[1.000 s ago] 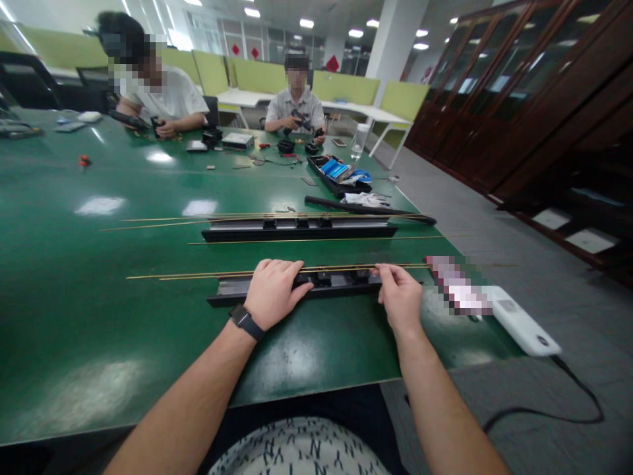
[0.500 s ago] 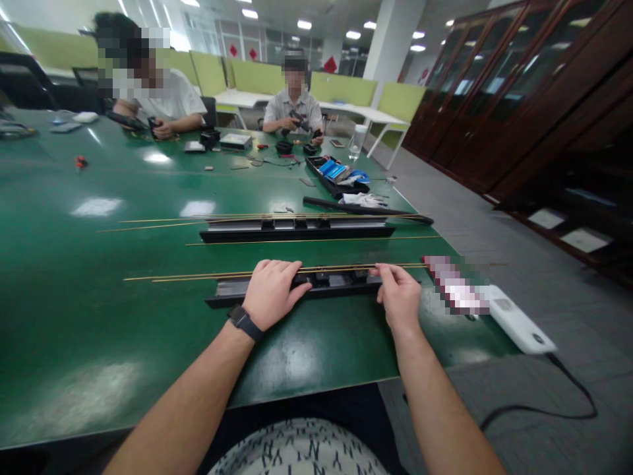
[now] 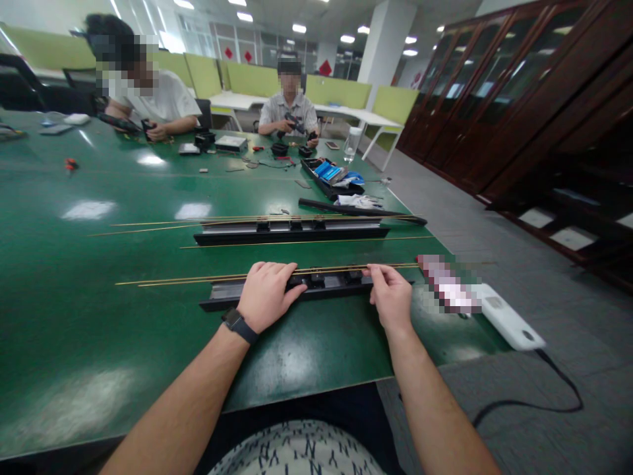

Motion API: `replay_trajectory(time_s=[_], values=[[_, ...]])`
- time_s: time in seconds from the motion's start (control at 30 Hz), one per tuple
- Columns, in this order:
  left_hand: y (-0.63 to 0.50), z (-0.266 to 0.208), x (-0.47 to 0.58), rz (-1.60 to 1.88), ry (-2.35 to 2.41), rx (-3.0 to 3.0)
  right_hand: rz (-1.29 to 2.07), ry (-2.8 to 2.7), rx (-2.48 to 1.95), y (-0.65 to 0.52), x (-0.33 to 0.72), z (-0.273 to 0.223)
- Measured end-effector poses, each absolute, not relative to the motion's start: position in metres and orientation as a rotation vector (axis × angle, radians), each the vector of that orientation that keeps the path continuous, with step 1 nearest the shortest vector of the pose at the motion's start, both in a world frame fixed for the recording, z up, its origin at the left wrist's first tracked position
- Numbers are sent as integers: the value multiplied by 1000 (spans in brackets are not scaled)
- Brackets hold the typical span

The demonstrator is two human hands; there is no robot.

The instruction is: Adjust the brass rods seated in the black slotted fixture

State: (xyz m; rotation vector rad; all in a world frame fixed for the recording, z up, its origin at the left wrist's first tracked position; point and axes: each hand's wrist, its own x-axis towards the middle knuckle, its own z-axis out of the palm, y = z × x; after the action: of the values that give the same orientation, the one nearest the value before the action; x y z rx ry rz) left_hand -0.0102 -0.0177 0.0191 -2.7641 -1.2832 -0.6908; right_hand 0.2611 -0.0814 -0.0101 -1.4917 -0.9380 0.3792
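Observation:
A long black channel (image 3: 321, 294) with a silvery inside lies crosswise on the green table in front of me. My left hand (image 3: 267, 297) lies over its middle, fingers across the far edge and thumb on the near side. Two thin brass-coloured rods (image 3: 182, 280) run along the channel's far side, passing by the fingertips of this hand. At the channel's right part, my right hand (image 3: 390, 295) pinches a rod between thumb and forefinger. Small black blocks (image 3: 316, 280) sit inside the channel between my hands.
Beyond lies a second black channel (image 3: 291, 235) with similar rods. Behind it are a black bar, a glove (image 3: 359, 201) and a tray of blue items (image 3: 333, 175). A phone (image 3: 445, 284) and a corded white device (image 3: 509, 316) lie right. Two people work across the table (image 3: 123, 356).
The whole view has swung slightly to the right. Both hands keep nearly the same place on the channel and the rod.

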Motion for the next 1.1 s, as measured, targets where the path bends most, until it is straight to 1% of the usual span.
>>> replay_trajectory(time_s=[0.17,0.53,0.77,1.1], values=[[-18,19,-11,-697,-1289,-2766,353,-886,-1517,-80,264,-12],[-18,19,-10,-694,-1279,-2768,397,-960,-1494,-82,258,-10],[-18,20,-11,-693,-1280,-2765,384,-879,-1504,-80,263,-11],[-17,18,-10,-707,-1281,-2764,390,-1001,-1515,-83,257,-9]])
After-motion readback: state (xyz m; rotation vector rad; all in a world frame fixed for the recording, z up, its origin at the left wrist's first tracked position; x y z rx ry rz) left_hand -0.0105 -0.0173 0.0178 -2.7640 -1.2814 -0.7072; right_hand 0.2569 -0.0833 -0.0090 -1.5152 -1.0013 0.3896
